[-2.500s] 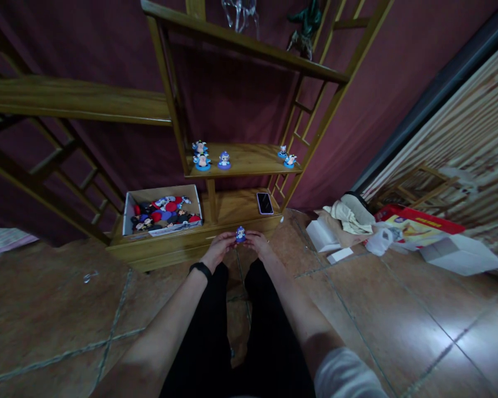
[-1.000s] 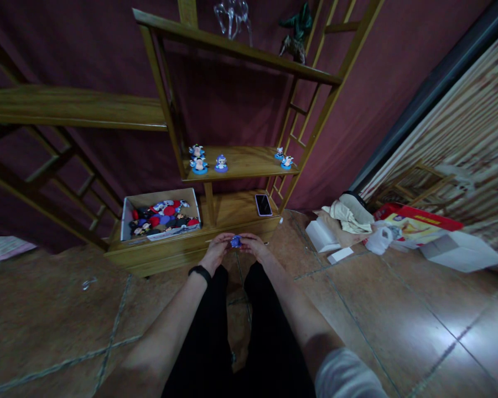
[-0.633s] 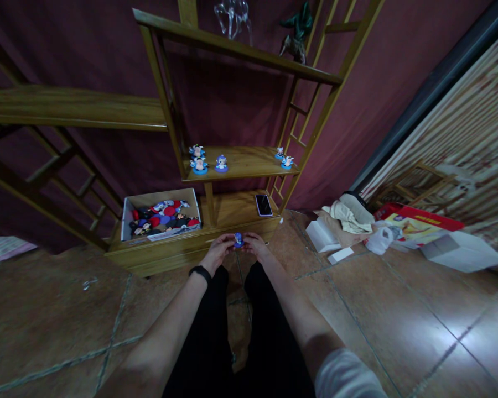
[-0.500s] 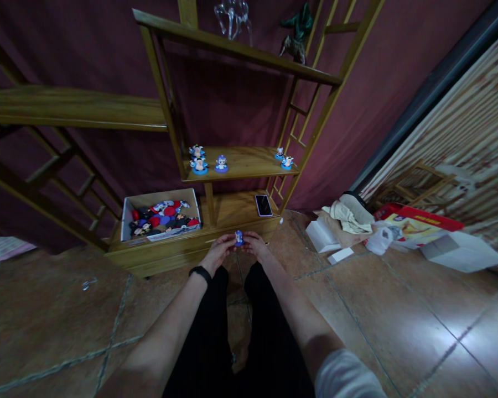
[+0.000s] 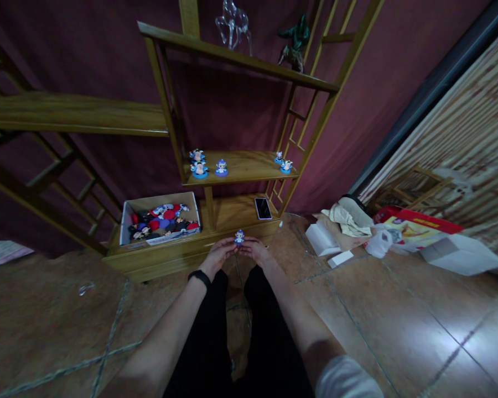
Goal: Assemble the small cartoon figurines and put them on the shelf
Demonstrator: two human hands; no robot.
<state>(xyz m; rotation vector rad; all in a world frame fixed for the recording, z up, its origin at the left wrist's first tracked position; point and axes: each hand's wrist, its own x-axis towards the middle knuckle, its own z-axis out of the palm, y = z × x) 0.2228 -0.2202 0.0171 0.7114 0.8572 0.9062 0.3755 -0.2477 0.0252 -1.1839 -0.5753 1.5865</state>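
A small purple-and-white figurine (image 5: 239,237) stands upright between my two hands, in front of the cabinet. My left hand (image 5: 219,255), with a black band at the wrist, grips it from the left near its base. From the other side the fingers of my right hand (image 5: 254,250) close on it too. On the wooden shelf (image 5: 249,168) ahead, a similar purple figurine (image 5: 221,168) stands beside two pink-and-blue figurines (image 5: 198,169) at the left. Two more figurines (image 5: 286,166) are at the shelf's right end.
An open cardboard box (image 5: 126,224) full of figurines sits on the lower left ledge. A phone (image 5: 263,208) lies on the ledge to its right. Glass horse (image 5: 234,25) and green statue (image 5: 295,41) stand above. White boxes (image 5: 321,239) and bags lie on the floor at right.
The figurine in my hands now shows more of its front and stands more clearly above my fingers. The view has tilted slightly, so the shelves appear a little lower.
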